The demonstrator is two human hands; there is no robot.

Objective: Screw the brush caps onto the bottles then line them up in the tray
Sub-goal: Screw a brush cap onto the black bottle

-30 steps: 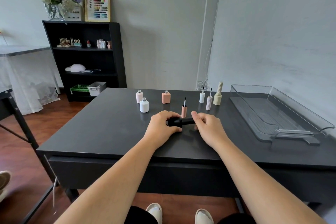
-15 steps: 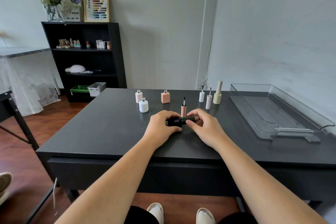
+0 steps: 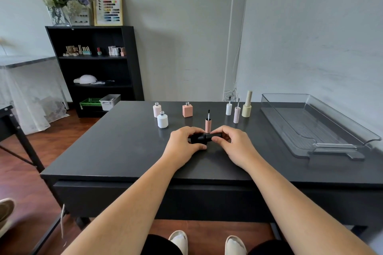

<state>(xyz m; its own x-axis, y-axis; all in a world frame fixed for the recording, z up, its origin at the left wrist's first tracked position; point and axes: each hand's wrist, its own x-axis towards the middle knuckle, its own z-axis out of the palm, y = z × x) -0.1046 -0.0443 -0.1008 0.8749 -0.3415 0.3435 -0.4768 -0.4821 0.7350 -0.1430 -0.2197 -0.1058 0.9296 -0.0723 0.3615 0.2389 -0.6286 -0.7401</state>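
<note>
Both forearms reach forward over the tabletop [image 3: 116, 151]; left hand [image 3: 183, 145] grips the black bottle [image 3: 198, 138], right hand [image 3: 233, 144] pinches its black cap [image 3: 215, 136].

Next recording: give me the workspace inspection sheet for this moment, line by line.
Surface: dark table, no spills seen.
Job's things: black bottle and black cap held sideways just above the table; pale pink bottle, white bottle and peach square bottle stand uncapped; pink brush cap, white brush cap and lilac brush cap stand brush-up; cream bottle capped; clear tray holds no bottles.
Clutter: nothing seen.
Grips: left hand grips the black bottle; right hand pinches the black cap.
Cables: white wires at the wall corner behind the table.
Surroundings: black shelf with small bottles, framed colour chart, vase of flowers, lace-draped side table.
</note>
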